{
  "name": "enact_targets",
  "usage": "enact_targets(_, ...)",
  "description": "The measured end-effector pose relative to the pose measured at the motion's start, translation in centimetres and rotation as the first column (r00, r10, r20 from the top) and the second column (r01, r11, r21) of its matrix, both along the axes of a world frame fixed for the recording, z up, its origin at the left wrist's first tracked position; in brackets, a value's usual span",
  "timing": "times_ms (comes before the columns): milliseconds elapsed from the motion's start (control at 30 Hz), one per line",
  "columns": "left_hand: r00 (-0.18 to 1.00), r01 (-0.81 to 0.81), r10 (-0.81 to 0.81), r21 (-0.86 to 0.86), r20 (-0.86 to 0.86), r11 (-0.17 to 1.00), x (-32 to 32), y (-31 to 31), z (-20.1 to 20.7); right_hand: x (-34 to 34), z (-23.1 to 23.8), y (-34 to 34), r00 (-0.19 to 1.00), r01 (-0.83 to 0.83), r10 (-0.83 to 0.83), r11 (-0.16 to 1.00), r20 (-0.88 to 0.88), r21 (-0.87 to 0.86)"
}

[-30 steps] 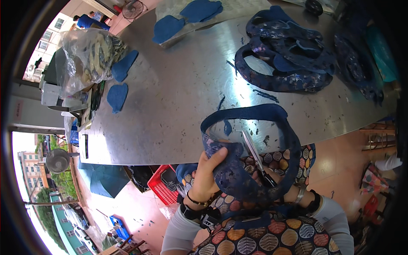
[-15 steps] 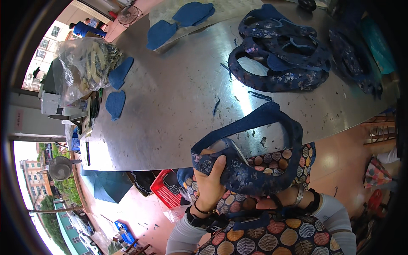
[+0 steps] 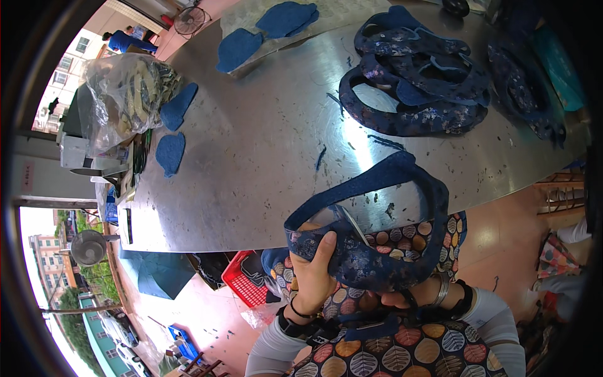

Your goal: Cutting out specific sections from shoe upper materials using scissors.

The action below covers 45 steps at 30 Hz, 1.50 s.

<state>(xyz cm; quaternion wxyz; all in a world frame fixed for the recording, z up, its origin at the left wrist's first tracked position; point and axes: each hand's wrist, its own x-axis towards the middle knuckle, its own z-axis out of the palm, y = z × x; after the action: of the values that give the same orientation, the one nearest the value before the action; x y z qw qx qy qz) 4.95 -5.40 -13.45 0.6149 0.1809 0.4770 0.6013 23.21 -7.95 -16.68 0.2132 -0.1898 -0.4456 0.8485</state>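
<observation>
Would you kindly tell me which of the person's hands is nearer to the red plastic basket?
Left. In this view, the left hand is right of the red plastic basket; the right hand is farther right, slightly lower.

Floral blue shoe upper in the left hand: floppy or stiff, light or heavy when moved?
The shoe upper probably bends but isn't limp: its band arches open beyond the left hand. Likely light, being a thin strip around an open middle.

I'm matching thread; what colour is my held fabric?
The held fabric is dark blue; head view.
</observation>
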Motion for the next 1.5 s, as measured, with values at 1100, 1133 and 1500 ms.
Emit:
enact_targets(1100,1.0,-0.005,0.006,0.013,-0.01,1.0,0.0,-0.2,-0.2,0.0,0.2,0.2,0.995,0.088,-0.078,0.977,-0.056,0.195)
enact_targets(1133,1.0,-0.003,0.003,0.016,-0.001,1.0,0.0,-0.2,-0.2,0.0,0.2,0.2,0.995,0.089,-0.08,0.978,-0.055,0.187)
enact_targets(1500,0.991,0.134,-0.134,-0.021,0.013,0.991,-1.2,0.2,0.7,1.3,1.0,1.4,0.99,0.055,-0.127,0.765,0.067,0.642)
